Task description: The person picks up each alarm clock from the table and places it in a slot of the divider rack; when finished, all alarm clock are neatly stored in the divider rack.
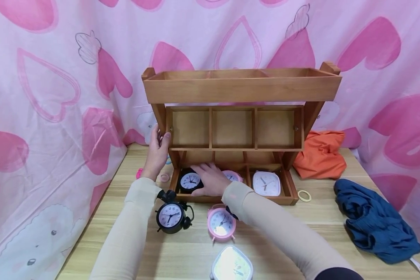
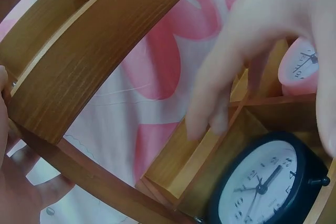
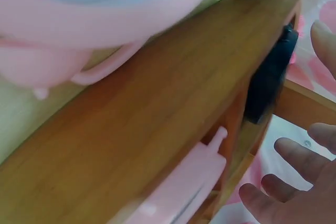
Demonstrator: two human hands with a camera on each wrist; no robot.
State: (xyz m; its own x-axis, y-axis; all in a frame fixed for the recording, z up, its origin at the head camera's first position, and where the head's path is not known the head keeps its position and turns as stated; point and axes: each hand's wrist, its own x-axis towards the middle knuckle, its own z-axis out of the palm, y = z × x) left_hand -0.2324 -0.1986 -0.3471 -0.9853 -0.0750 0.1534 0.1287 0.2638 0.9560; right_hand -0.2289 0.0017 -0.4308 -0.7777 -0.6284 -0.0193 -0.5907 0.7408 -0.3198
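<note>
A tiered wooden organizer box (image 1: 241, 91) stands on the table with its trays spread open. My left hand (image 1: 155, 153) grips its left side post, thumb in front and fingers behind, as the left wrist view shows. My right hand (image 1: 211, 181) hovers over the bottom tray with fingers spread and holds nothing. Just left of it, a black alarm clock (image 1: 190, 181) sits in the left compartment. A pink alarm clock (image 1: 232, 176), partly hidden by the right hand, lies in the middle one. In the right compartment is a white square clock (image 1: 266, 183).
In front of the box are another black alarm clock (image 1: 169, 217), a pink alarm clock (image 1: 221, 223) and a pale square clock (image 1: 232, 264). Orange cloth (image 1: 320, 155), dark blue cloth (image 1: 374, 221) and a yellow ring (image 1: 304, 196) lie at right. A pink curtain (image 1: 203, 35) hangs behind.
</note>
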